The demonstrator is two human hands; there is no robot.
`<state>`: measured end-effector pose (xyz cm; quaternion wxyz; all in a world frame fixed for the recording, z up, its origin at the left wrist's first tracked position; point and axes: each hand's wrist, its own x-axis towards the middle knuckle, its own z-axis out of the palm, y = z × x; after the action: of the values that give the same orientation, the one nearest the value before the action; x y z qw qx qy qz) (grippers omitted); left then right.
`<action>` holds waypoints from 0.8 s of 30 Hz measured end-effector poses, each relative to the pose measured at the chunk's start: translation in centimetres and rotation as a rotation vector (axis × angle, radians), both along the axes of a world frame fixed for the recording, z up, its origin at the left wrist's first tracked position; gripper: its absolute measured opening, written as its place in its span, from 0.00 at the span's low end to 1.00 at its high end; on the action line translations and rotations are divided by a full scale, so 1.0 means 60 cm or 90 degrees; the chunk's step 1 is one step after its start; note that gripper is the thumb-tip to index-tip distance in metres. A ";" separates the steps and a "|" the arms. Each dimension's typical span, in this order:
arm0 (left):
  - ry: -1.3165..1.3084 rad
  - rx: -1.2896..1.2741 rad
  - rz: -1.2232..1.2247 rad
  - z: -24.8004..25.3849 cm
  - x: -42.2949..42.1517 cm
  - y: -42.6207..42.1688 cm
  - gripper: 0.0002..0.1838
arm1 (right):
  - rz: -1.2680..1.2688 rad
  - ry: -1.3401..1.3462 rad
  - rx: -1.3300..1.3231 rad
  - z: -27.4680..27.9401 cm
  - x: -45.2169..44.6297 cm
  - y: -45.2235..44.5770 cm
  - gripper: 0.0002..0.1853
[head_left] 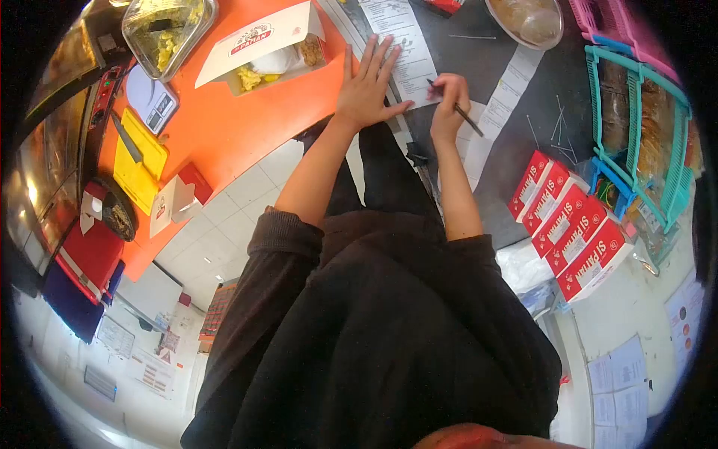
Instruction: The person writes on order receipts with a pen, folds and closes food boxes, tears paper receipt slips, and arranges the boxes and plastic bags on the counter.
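My left hand lies flat with fingers spread, its fingertips on the left edge of a long printed paper slip. My right hand is closed around a dark pen, over the lower right end of that slip. Just right of it, a second long printed slip runs down the dark tabletop. Left of my left hand, on the orange counter, stands an open food box with a raised lid, holding white rice, something yellow and a brown fried piece.
Several red-and-white boxes stand in a row at right, beside teal baskets of packets. Thin sticks lie on the dark table. On the orange counter are a scale, a knife on a yellow board, and a tray.
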<state>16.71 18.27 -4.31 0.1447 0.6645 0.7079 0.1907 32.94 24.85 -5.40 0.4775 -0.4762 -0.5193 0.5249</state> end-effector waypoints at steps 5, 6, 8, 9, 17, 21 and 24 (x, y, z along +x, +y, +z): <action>-0.005 0.010 0.006 -0.003 0.000 0.002 0.57 | 0.064 -0.218 0.096 -0.017 0.006 -0.012 0.07; -0.002 0.011 0.006 -0.003 0.000 0.001 0.57 | 0.064 -0.217 0.096 -0.014 0.004 -0.013 0.07; 0.001 0.013 0.005 -0.002 -0.001 0.002 0.58 | 0.065 -0.254 0.123 -0.010 0.000 -0.014 0.07; 0.001 0.007 0.003 -0.002 -0.001 0.001 0.57 | 0.065 -0.254 0.124 -0.003 -0.002 -0.016 0.07; -0.003 0.008 0.003 0.002 -0.002 0.003 0.57 | -0.015 -0.148 0.076 0.000 0.002 -0.010 0.06; -0.053 0.032 0.002 0.015 -0.003 -0.004 0.52 | 0.255 -0.448 0.362 0.021 0.035 0.000 0.16; -0.196 0.073 0.040 0.014 -0.022 -0.050 0.45 | 0.274 -0.455 0.369 0.029 0.028 0.004 0.26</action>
<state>15.38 15.26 -3.46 0.2070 0.6120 0.6858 0.3351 34.63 25.08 -3.67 0.2632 -0.3561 -0.8610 0.2501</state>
